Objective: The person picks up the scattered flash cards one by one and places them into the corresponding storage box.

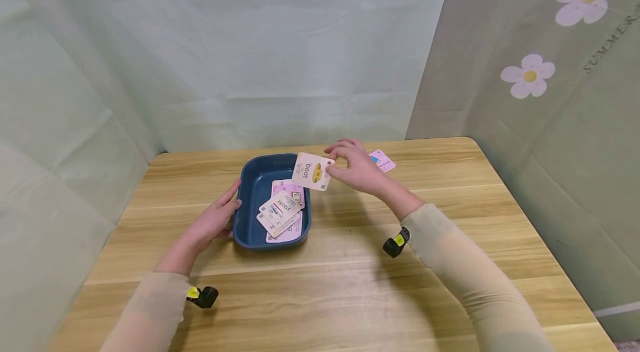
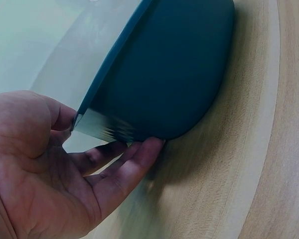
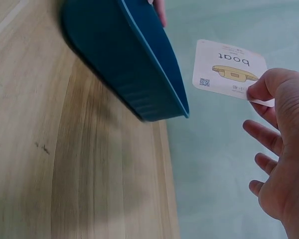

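Observation:
My right hand (image 1: 357, 170) pinches a square flash card (image 1: 306, 172) by its edge between thumb and forefinger. The card reads "boat", shows a yellow boat, and is held over the right rim of a dark blue plastic bin (image 1: 254, 188). In the right wrist view the other fingers (image 3: 263, 135) are spread apart from the card (image 3: 224, 70). At the bin's left side, my left hand (image 1: 216, 221) holds it, thumb at the rim and fingers against the lower outer wall (image 2: 174, 74). Inside lie several overlapping cards, with a "yacht" card (image 1: 282, 206) on top.
A pink-edged card (image 1: 383, 161) lies on the wooden table (image 1: 340, 291) just behind my right hand, partly hidden by it. Pale cloth walls (image 1: 290, 63) enclose the table at the back and sides.

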`<state>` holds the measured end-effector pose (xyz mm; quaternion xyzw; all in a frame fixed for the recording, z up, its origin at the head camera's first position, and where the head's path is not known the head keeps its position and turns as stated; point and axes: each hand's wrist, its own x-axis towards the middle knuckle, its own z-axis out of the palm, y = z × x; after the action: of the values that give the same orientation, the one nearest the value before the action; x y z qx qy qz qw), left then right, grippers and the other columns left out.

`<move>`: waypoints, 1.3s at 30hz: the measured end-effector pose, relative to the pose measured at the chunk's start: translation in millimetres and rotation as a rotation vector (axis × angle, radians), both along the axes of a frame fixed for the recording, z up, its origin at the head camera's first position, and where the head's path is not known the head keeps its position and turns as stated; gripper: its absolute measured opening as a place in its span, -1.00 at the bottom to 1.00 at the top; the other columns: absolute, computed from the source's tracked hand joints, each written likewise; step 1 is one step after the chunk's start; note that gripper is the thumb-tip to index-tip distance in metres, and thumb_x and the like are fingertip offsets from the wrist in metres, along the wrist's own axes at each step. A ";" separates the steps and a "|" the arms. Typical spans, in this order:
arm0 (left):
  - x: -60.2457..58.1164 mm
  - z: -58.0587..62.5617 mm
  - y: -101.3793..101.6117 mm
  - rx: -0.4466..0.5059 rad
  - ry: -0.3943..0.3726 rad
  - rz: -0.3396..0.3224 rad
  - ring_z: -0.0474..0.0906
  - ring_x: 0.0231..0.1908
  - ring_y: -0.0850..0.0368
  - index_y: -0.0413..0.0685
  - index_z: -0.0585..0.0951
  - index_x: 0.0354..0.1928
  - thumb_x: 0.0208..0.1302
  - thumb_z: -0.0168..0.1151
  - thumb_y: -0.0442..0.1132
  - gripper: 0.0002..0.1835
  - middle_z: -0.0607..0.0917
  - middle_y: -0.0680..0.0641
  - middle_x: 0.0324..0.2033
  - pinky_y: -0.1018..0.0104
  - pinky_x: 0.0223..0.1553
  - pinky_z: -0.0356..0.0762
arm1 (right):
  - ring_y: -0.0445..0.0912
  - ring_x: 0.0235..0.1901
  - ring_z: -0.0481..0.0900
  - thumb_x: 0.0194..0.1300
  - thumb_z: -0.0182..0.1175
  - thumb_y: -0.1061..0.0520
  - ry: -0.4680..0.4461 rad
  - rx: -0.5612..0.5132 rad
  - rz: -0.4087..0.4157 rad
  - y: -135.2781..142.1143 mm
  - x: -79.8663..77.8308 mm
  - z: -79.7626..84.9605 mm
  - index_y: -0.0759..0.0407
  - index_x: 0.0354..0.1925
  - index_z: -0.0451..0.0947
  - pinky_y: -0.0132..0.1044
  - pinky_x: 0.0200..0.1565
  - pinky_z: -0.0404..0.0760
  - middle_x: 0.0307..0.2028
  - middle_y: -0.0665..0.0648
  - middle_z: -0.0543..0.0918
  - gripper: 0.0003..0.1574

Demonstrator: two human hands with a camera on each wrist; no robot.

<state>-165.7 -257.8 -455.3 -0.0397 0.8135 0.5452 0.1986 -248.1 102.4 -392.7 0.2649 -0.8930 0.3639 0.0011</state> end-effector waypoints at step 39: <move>-1.0 0.9 -0.3 0.009 -0.001 -0.004 0.35 0.20 -0.35 0.52 -0.23 0.63 0.68 -0.26 -0.04 -0.34 -0.15 -0.30 0.60 0.11 -0.23 0.61 | 0.07 0.46 0.13 0.33 0.23 -0.07 0.092 0.192 0.041 -63.0 -12.8 -5.0 -0.09 -0.35 0.57 0.07 0.45 0.05 0.28 -0.01 0.56 -0.85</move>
<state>-166.7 -258.1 -454.4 -0.0374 0.8110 0.5486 0.2000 -261.0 39.4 -397.6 0.2984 -0.9172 0.2640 0.0095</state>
